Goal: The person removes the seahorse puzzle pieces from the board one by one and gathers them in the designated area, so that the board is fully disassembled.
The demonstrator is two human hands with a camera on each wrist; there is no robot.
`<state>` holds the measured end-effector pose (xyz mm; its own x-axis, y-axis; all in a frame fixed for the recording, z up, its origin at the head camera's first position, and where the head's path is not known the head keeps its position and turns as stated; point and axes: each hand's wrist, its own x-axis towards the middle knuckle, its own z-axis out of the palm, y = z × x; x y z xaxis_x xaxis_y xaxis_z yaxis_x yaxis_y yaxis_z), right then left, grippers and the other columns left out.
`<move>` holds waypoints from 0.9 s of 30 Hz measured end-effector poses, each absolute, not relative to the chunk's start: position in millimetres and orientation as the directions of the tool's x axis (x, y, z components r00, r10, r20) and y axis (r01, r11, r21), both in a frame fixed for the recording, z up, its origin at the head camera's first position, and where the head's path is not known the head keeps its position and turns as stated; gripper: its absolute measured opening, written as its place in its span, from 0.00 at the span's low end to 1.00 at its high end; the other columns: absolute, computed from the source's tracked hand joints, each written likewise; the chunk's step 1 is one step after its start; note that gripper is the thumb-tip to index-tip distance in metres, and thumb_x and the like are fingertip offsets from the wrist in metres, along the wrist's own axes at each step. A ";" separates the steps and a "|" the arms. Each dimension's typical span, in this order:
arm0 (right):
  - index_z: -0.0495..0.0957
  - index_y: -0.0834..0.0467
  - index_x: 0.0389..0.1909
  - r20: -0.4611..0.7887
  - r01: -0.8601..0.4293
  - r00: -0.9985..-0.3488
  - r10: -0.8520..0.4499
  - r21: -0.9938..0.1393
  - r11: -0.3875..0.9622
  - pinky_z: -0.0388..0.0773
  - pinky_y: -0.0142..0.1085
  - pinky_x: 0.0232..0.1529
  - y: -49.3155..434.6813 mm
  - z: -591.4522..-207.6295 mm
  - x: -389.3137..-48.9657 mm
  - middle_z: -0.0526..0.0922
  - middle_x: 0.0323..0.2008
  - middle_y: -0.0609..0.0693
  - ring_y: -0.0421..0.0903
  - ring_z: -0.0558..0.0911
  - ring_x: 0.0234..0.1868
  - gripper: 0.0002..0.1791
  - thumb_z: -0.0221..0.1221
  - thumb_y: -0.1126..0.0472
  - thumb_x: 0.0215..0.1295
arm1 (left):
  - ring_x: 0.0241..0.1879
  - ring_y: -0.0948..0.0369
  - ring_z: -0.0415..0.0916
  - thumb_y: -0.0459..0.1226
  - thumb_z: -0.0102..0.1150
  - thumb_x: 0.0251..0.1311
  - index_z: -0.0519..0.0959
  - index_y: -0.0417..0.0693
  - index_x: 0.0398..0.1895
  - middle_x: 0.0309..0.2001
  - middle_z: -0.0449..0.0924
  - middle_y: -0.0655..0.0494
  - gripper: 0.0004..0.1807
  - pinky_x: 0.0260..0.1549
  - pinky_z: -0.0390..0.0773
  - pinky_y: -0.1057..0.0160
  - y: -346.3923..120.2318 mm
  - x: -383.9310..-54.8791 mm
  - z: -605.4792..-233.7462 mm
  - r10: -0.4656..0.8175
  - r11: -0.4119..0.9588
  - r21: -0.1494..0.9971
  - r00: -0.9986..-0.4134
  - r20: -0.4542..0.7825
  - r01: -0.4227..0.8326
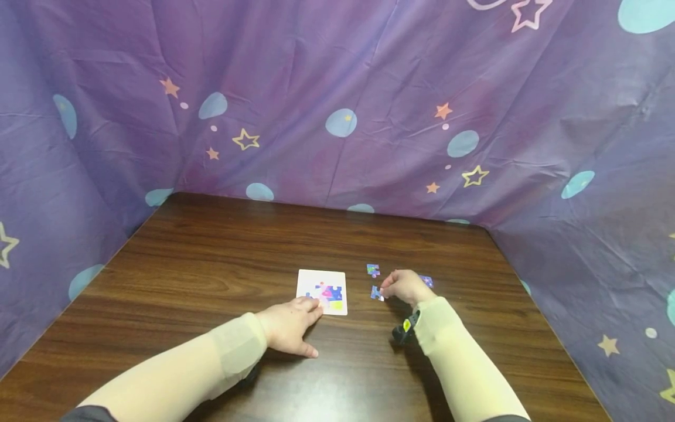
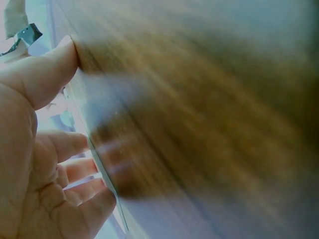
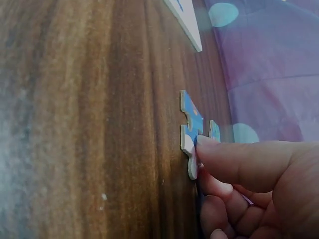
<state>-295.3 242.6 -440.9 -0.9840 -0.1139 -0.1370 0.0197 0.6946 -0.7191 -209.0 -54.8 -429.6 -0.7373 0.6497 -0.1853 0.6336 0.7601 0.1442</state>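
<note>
Now, the right hand (image 1: 408,286) has its thumb and fingers narrowed in a pinch on the blue puzzle piece (image 1: 377,292), which lies on the table (image 1: 158,281) between the right edge of the white puzzle board (image 1: 321,276) and the table's right edge. In the right wrist view the thumb's tip sits on top of the piece, with the other fingers curled beside it; the notched part reaches out past the thumb. Whether the piece is lifted at all, I cannot tell. A multicoloured piece (image 1: 373,270) lies just beyond it, toward the table's far edge, and a purple piece (image 1: 426,281) shows partly behind the right hand, on the side of the table's right edge. The left hand (image 1: 290,325) is spread loosely, fingertips resting at the board's near left corner, thumb wide apart.
</note>
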 end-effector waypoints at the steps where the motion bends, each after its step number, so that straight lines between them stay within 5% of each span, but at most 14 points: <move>1: 0.79 0.63 0.24 -0.138 0.018 -0.984 -0.115 -0.716 0.698 0.68 0.40 0.43 242.4 -440.3 -295.4 0.81 0.32 0.53 0.49 0.74 0.40 0.06 0.68 0.68 0.47 | 0.70 0.49 0.55 0.64 0.60 0.51 0.63 0.44 0.71 0.72 0.57 0.47 0.49 0.68 0.58 0.53 -54.8 -209.1 -429.5 0.649 0.760 0.144 -0.737 -0.186 0.633; 7: 0.78 0.63 0.25 -0.137 0.010 -0.981 -0.135 -0.736 0.676 0.70 0.36 0.37 236.0 -436.0 -295.1 0.80 0.23 0.51 0.46 0.76 0.31 0.06 0.67 0.68 0.50 | 0.70 0.49 0.56 0.64 0.60 0.51 0.62 0.44 0.71 0.72 0.57 0.47 0.50 0.68 0.58 0.53 -54.8 -209.4 -429.1 0.649 0.761 0.146 -0.738 -0.187 0.632; 19: 0.80 0.63 0.33 -0.081 -0.056 -0.976 -0.202 -0.802 0.594 0.73 0.33 0.29 176.0 -437.9 -300.6 0.81 0.26 0.50 0.44 0.77 0.28 0.08 0.67 0.67 0.52 | 0.70 0.49 0.56 0.63 0.61 0.51 0.63 0.44 0.71 0.72 0.57 0.47 0.49 0.67 0.60 0.53 -55.0 -209.7 -429.1 0.650 0.760 0.141 -0.737 -0.188 0.635; 27: 0.81 0.62 0.33 -0.074 -0.075 -0.971 -0.227 -0.808 0.585 0.74 0.34 0.37 144.3 -443.5 -301.9 0.81 0.29 0.49 0.43 0.77 0.32 0.08 0.68 0.67 0.51 | 0.70 0.50 0.55 0.63 0.61 0.52 0.63 0.43 0.71 0.72 0.57 0.47 0.49 0.67 0.60 0.53 -54.5 -209.4 -428.1 0.655 0.755 0.143 -0.732 -0.188 0.640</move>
